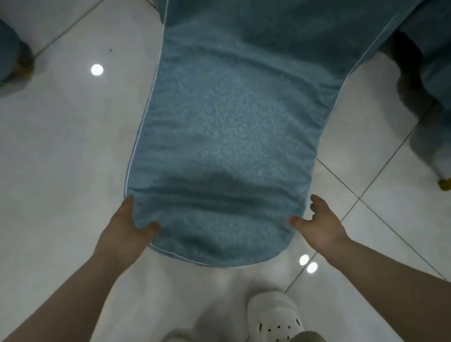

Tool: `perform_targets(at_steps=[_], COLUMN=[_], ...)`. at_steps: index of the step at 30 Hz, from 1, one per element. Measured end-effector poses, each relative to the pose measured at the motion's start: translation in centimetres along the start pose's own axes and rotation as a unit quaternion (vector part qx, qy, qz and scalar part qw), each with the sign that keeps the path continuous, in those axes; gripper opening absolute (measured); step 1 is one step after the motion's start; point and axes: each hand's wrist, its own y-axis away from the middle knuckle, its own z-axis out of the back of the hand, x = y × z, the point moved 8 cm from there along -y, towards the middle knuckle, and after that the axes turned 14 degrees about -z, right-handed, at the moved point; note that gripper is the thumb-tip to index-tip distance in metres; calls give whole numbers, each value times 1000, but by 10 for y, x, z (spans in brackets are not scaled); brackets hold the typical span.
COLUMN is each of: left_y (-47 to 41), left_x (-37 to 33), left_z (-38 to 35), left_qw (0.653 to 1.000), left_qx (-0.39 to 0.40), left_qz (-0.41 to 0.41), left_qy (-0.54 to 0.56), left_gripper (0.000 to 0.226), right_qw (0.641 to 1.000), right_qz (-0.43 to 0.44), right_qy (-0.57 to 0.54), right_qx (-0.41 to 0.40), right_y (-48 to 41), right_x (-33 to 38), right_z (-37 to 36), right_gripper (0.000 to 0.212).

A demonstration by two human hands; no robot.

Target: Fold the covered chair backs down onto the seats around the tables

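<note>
My left hand (127,233) grips the left top corner of the blue textured fabric-covered chair back (215,154), thumb on its face. That chair back spans between both hands, above the white tiled floor (38,173). My right hand (321,226) is spread loose, thumb touching the right corner.

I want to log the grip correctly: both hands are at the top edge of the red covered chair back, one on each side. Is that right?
Not quite: the covered chair back is blue-green, not red, as the head view shows. The left hand and right hand are indeed at its top edge, one on each side.
</note>
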Motion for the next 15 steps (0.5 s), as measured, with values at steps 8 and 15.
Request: perform_targets(at_steps=[8,15], left_y=[-44,-64], left_x=[57,73], left_z=[-27,-29], left_qw=[984,964], left_qx=[-53,-82], left_qz=[73,74], left_qy=[152,241], left_gripper=[69,50], right_qw=[993,971], right_qz=[-50,-85], right_qy=[-103,-220], right_qx=[20,39], right_y=[-57,-86], right_x=[-14,-15], right_z=[-16,-31], right_gripper=[45,42])
